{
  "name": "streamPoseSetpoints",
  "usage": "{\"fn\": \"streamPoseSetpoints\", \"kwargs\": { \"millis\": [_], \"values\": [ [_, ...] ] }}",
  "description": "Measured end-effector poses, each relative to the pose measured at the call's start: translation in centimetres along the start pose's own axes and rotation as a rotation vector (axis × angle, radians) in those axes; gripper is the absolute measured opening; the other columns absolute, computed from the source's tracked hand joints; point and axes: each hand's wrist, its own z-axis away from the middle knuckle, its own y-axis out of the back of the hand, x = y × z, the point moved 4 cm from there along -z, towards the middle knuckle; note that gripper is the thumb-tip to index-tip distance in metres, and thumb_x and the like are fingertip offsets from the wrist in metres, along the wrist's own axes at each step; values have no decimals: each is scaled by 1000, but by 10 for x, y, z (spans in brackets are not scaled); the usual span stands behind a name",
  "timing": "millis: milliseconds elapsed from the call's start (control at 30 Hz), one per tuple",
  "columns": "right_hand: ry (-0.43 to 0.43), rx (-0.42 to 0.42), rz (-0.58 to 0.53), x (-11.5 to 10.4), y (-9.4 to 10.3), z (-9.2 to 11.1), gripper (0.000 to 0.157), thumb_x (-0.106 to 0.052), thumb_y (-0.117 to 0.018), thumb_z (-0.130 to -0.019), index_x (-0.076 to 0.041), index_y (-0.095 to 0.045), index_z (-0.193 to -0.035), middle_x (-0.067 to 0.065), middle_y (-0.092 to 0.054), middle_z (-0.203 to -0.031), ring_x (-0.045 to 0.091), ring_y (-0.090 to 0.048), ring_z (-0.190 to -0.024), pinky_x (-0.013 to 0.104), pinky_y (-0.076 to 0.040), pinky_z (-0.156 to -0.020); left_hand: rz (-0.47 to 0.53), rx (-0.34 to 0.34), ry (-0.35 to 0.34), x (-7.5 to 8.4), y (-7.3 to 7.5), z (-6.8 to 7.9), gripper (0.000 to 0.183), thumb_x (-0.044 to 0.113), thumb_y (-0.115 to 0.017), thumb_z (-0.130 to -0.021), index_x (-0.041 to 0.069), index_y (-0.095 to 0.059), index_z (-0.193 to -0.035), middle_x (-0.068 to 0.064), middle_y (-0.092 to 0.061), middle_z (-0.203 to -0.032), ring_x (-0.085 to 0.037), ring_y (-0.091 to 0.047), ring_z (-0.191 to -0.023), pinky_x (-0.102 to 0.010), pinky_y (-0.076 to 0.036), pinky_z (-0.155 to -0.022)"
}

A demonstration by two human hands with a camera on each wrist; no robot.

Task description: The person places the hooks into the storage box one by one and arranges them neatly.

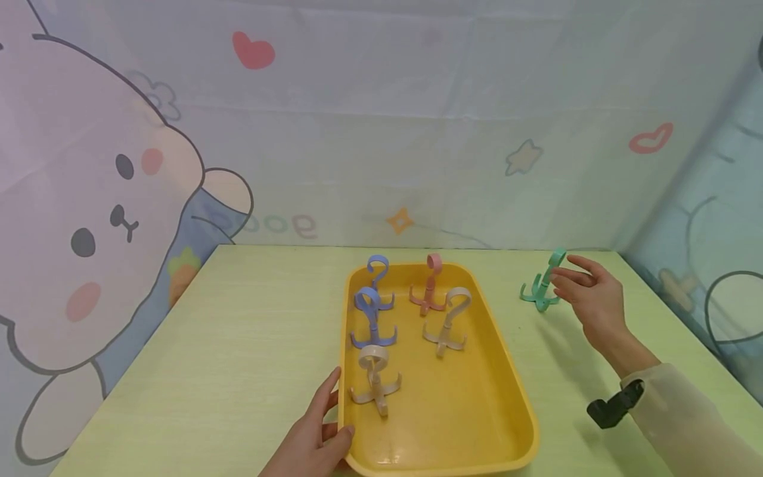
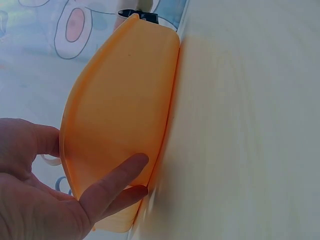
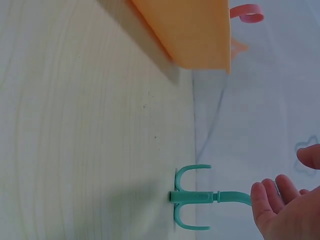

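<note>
My left hand [image 1: 316,434] grips the near left edge of a yellow tray [image 1: 517,391], thumb over the rim and fingers against the outer wall [image 2: 120,100]. At the right, a green multi-prong hanging hook [image 1: 541,291] stands upright on its prongs on the table. My right hand [image 1: 596,301] is right beside its curved top, thumb and fingers apart; in the right wrist view the fingertips overlap the end of the green hook [image 3: 195,197]. Inside the tray stand two blue hooks [image 1: 373,324], a pink hook [image 1: 429,291] and two beige hooks [image 1: 377,384].
The pale wooden table [image 1: 238,344] extends on both sides of the tray. Behind it hangs a cloth backdrop [image 1: 381,132] with cartoon prints, and another printed cloth [image 1: 715,218] borders the right side. A black wrist device [image 1: 615,405] sits on my right sleeve.
</note>
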Motion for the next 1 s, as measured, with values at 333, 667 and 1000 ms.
{"fn": "streamPoseSetpoints", "kwargs": {
  "millis": [333,667,1000],
  "values": [
    [-36,77,103,6,8,-9,77,-5,-69,-100,3,-28,-165,-24,-72,-89,-6,-71,-74,9,-58,-73,7,-5,1,-1,0,-1,90,14,-60,-104,9,-1,-171,-41,-17,-166,-43,-67,-124,-46,-66,-83],
    [-73,96,275,12,12,-15,80,-15,-70,-102,-3,-25,-167,-32,-62,-93,-14,-65,-83,6,-54,-76,50,-22,-4,-2,-1,-1,90,13,-59,-104,9,1,-171,-41,-15,-167,-43,-66,-125,-47,-66,-83],
    [-135,106,364,15,16,-27,86,-29,-70,-102,-7,-22,-169,-16,-59,-114,-15,-63,-85,14,-58,-89,37,-21,-4,-2,0,-2,90,13,-60,-104,9,1,-171,-41,-16,-167,-42,-67,-124,-47,-66,-83]
  ]
}}
